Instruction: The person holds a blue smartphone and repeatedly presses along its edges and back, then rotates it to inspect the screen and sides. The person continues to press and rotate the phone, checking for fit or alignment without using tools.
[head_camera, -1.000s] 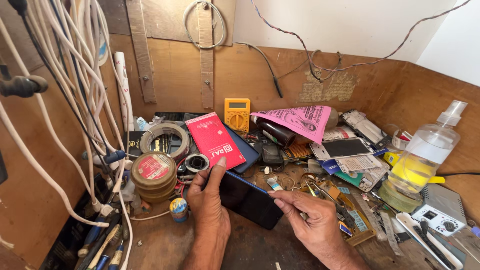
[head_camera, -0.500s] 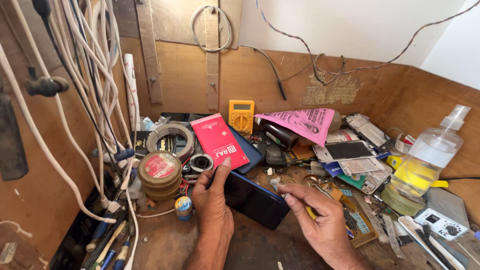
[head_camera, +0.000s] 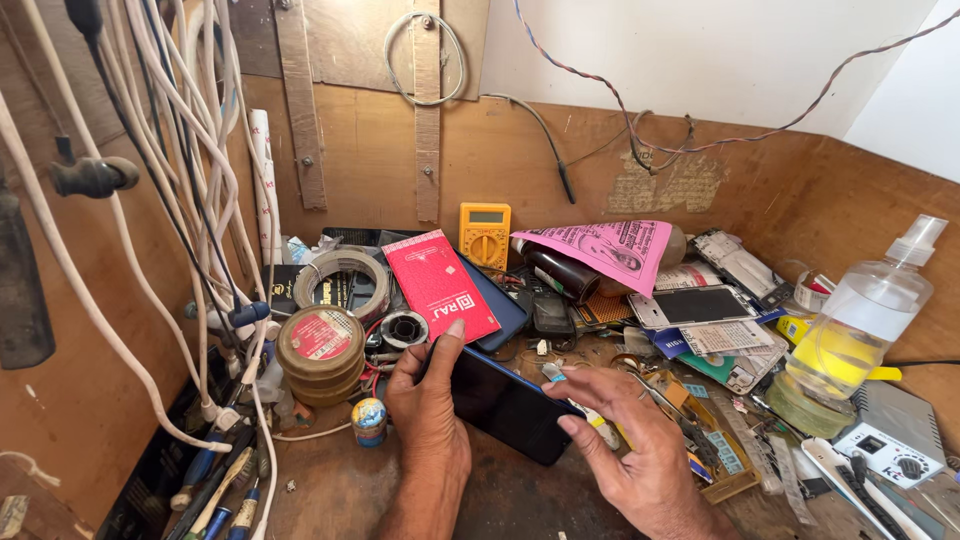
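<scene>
Phone (head_camera: 505, 405) flat, long axis upper-left to lower-right.

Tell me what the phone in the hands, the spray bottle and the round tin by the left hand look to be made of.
Phone, held by the left hand and right hand: glossy dark face, likely glass, going by its sheen.
Spray bottle: clear plastic; yellow liquid shows through.
Round tin: seemingly metal, with a dull brassy rim and a red paper label.
</scene>
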